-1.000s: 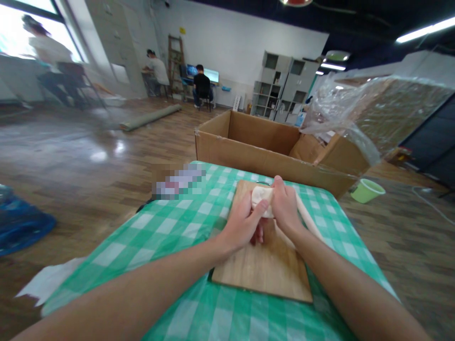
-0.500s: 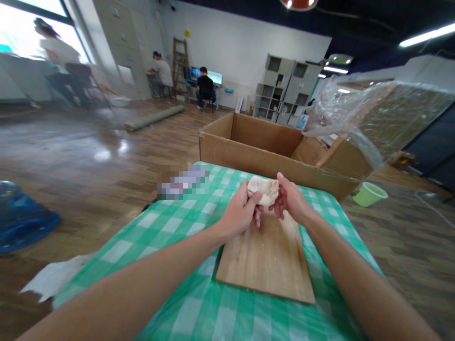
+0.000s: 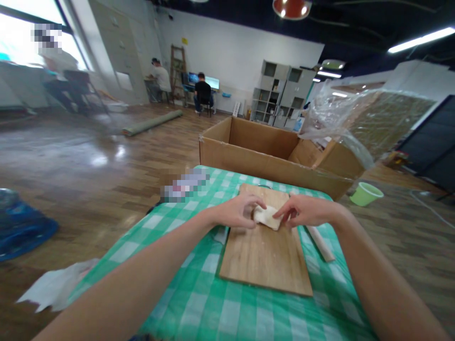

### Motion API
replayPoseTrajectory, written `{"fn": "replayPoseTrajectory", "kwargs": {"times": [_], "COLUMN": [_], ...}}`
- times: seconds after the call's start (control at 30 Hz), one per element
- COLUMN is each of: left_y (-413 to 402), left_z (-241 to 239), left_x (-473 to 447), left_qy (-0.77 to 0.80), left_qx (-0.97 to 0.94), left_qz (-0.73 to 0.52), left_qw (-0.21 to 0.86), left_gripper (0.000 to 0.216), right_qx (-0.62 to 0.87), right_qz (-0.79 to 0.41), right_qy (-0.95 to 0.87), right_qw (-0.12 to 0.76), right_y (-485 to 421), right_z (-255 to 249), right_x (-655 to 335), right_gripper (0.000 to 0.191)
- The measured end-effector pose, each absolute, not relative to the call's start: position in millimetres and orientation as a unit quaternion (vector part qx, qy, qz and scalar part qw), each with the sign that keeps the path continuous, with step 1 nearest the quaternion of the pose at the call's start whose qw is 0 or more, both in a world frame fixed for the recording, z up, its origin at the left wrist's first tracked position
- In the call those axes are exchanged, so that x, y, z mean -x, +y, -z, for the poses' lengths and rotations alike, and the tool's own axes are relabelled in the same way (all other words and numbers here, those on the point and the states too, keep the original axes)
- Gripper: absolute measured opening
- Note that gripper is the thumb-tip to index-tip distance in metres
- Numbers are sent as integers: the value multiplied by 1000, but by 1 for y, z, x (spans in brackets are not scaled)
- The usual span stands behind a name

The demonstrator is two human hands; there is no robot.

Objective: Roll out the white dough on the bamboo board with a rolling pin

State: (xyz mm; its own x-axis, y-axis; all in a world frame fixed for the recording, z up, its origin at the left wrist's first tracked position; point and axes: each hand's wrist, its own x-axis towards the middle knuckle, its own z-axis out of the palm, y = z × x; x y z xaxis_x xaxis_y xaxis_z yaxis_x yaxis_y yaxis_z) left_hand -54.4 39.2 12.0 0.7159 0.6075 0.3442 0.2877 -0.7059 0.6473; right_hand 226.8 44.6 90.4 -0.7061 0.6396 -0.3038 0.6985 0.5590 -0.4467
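A pale lump of dough (image 3: 267, 217) lies on the wooden cutting board (image 3: 265, 258), towards its far half. At the dough's left end my left hand (image 3: 240, 210) is curved, with thumb and fingers apart. The fingers of my right hand (image 3: 302, 210) are bent and pinch the dough's right end. To the right of the board, partly under my right forearm, lies a pale rolling pin (image 3: 322, 244).
A green checked cloth (image 3: 188, 279) covers the table. Behind it stands an open cardboard box (image 3: 249, 154), with plastic-wrapped goods (image 3: 384, 118) at its right. A green bucket (image 3: 366, 194) is on the floor at right. A blurred-out item (image 3: 186, 184) lies at the table's left edge. People sit farther back.
The dough has come down from between my raised hands onto the board. My left hand has loosened its grip on it, and my right hand has turned fingers-down at its right end.
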Motion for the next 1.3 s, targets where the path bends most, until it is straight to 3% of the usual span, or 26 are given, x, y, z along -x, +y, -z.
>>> {"fn": "replayPoseTrajectory", "kwargs": {"times": [0.13,0.33,0.57,0.73,1.0,1.17,1.3], "left_y": [42,37,26,29,49,30,10], "left_z": [-3,1,-7,-3,3,-12,-24], "left_x": [49,40,40,41,46,39,34], "left_qy": [328,318,280,316,426,399,386], "left_qx": [-861,-900,-903,-880,-774,-776,-825], "left_qz": [-300,-233,-254,-278,-430,-483,-412], "left_qw": [246,187,204,221,185,74,-18], "left_gripper": [39,44,38,26,34,32,32], "right_qx": [-462,-547,-658,-671,-705,-603,-500], "right_qz": [195,121,191,251,220,164,134], "right_qy": [864,828,728,689,674,775,854], "right_qw": [47,-16,32,111,34,-91,-60], "right_y": [47,61,64,51,-1,-40,-51], "right_z": [-101,-96,-76,-57,-39,-51,-58], "right_x": [-235,-247,-279,-293,-310,-291,-252], "right_gripper": [39,39,49,43,35,33,29]}}
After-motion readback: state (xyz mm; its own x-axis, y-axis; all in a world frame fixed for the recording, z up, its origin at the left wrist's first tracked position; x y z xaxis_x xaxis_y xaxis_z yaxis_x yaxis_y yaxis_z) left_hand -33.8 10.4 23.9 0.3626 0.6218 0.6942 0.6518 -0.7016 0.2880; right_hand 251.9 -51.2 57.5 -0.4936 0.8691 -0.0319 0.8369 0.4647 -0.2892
